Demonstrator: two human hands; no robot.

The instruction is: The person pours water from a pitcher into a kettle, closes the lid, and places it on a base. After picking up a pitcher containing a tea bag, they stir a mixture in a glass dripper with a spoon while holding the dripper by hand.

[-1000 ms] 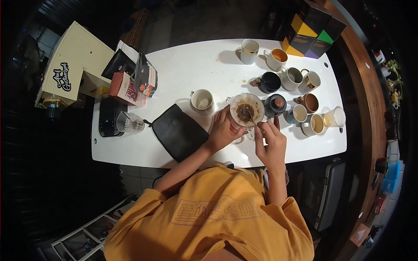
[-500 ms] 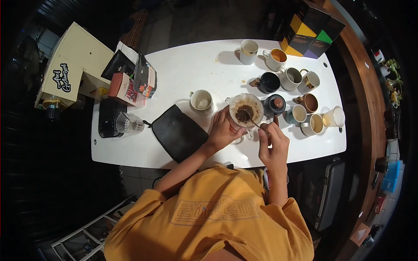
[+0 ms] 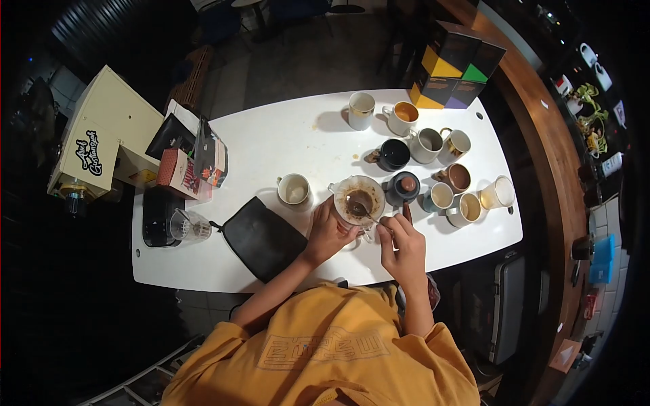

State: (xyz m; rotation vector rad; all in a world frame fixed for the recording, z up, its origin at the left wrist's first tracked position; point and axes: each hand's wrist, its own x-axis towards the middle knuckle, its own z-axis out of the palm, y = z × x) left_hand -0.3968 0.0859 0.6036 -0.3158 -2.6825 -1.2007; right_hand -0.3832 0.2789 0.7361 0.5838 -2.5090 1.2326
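My left hand (image 3: 328, 235) is wrapped around the near left side of a coffee dripper (image 3: 374, 187), steadying it. A brown-stained paper filter lines the dripper, with dark wet coffee grounds (image 3: 355, 204) at its bottom. My right hand (image 3: 405, 245) pinches the handle of a spoon (image 3: 372, 217), whose tip dips into the grounds. Below the dripper, part of a clear glass vessel (image 3: 367, 234) shows; my fingers hide the rest. Close by on the right stands a dark round pot (image 3: 402, 193) with a brown knob and a handle pointing toward me.
A whitish mug (image 3: 294, 190) and a black pouch (image 3: 261, 237) lie left of the dripper. Several cups, including a black mug (image 3: 392, 155), crowd the right. A clear plastic cup (image 3: 189, 226), coffee bags and a cream grinder-like machine (image 3: 108, 135) stand left. Boxes (image 3: 450, 68) rise at the back.
My view has tilted, so the table sits lower and slightly left. Both hands keep their holds. The spoon has shifted slightly toward the near side of the filter.
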